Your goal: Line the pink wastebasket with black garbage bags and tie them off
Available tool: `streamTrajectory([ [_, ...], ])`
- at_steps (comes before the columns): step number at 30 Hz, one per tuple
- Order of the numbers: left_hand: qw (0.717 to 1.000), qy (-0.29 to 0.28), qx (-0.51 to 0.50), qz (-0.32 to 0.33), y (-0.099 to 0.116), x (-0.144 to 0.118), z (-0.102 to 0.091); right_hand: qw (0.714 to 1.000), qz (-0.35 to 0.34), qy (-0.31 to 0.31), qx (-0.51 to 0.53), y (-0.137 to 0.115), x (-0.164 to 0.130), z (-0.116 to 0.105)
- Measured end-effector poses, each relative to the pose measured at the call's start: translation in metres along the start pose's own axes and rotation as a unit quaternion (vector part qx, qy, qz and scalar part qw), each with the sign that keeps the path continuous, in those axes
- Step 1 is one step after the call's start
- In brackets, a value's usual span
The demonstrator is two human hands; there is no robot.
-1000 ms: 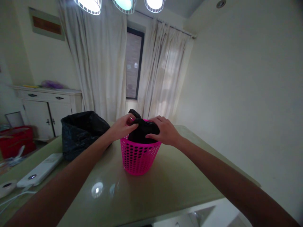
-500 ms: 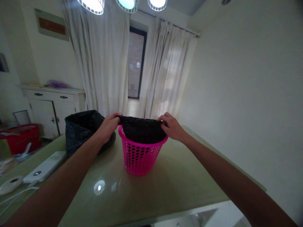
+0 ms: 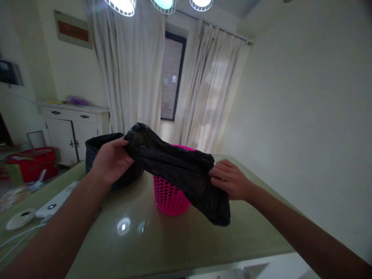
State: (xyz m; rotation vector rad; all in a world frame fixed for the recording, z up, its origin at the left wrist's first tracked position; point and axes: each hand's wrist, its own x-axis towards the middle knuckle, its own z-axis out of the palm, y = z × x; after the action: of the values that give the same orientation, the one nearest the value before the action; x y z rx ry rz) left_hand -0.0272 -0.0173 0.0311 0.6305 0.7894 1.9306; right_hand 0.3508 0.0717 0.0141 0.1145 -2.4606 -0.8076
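Both my hands hold a black plastic bag (image 3: 177, 168) stretched in the air in front of a pink perforated basket (image 3: 168, 195). My left hand (image 3: 112, 159) grips the bag's upper left end. My right hand (image 3: 229, 179) pinches its lower right part, where the bag hangs down toward the table (image 3: 180, 240). The bag hides most of the basket's rim and front; the basket stands upright on the table.
A second bin lined with a black bag (image 3: 100, 145) stands behind my left hand. A white flat device (image 3: 55, 203), a round white disc (image 3: 20, 219) and cables lie at the table's left. A white cabinet (image 3: 74, 130) and red box (image 3: 31, 164) stand at the far left.
The black bag has come up out of the pink basket. My left hand rose with one end and my right hand moved down and right with the other.
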Motion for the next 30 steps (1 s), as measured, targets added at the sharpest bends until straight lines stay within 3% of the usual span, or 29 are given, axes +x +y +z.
streamTrajectory([
  [3, 1.0, 0.018, 0.011, 0.006, 0.002, -0.017, -0.023, 0.997, -0.053, -0.021, -0.055, -0.01, -0.021, 0.0],
  [7, 0.988, 0.114, 0.097, -0.041, -0.022, -0.016, -0.061, 0.992, -0.013, -0.069, -0.106, -0.01, -0.055, 0.006],
  [11, 0.965, 0.092, 0.245, -0.029, -0.062, 0.016, -0.08, 0.971, 0.191, -0.126, -0.07, 0.004, -0.081, 0.022],
  [13, 0.966, 0.059, 0.251, -0.004, -0.075, 0.037, -0.078, 0.941, 0.327, -0.087, 0.029, 0.013, -0.085, 0.036],
  [15, 0.971, 0.026, 0.238, 0.019, -0.083, 0.056, -0.071, 0.88, 0.456, 0.014, 0.129, 0.021, -0.078, 0.053],
  [16, 0.972, 0.014, 0.232, 0.026, -0.086, 0.065, -0.066, 0.836, 0.513, 0.073, 0.18, 0.025, -0.072, 0.062],
  [17, 0.973, 0.007, 0.228, 0.027, -0.089, 0.073, -0.061, 0.78, 0.565, 0.125, 0.24, 0.028, -0.064, 0.071],
  [19, 0.974, 0.003, 0.226, 0.014, -0.097, 0.085, -0.052, 0.641, 0.647, 0.186, 0.37, 0.033, -0.045, 0.087],
  [21, 0.973, 0.002, 0.231, -0.01, -0.107, 0.094, -0.046, 0.518, 0.7, 0.191, 0.453, 0.037, -0.027, 0.1],
  [22, 0.971, 0.006, 0.237, -0.019, -0.111, 0.097, -0.045, 0.479, 0.721, 0.187, 0.464, 0.039, -0.02, 0.105],
  [24, 0.968, 0.023, 0.25, -0.029, -0.117, 0.101, -0.046, 0.434, 0.749, 0.185, 0.465, 0.044, -0.012, 0.114],
  [27, 0.964, 0.034, 0.26, -0.035, -0.12, 0.1, -0.052, 0.383, 0.735, 0.172, 0.532, 0.051, -0.008, 0.123],
  [29, 0.966, 0.02, 0.255, -0.039, -0.12, 0.097, -0.054, 0.372, 0.712, 0.15, 0.577, 0.055, -0.008, 0.129],
  [30, 0.968, 0.009, 0.249, -0.041, -0.121, 0.095, -0.055, 0.388, 0.702, 0.132, 0.582, 0.056, -0.008, 0.132],
])
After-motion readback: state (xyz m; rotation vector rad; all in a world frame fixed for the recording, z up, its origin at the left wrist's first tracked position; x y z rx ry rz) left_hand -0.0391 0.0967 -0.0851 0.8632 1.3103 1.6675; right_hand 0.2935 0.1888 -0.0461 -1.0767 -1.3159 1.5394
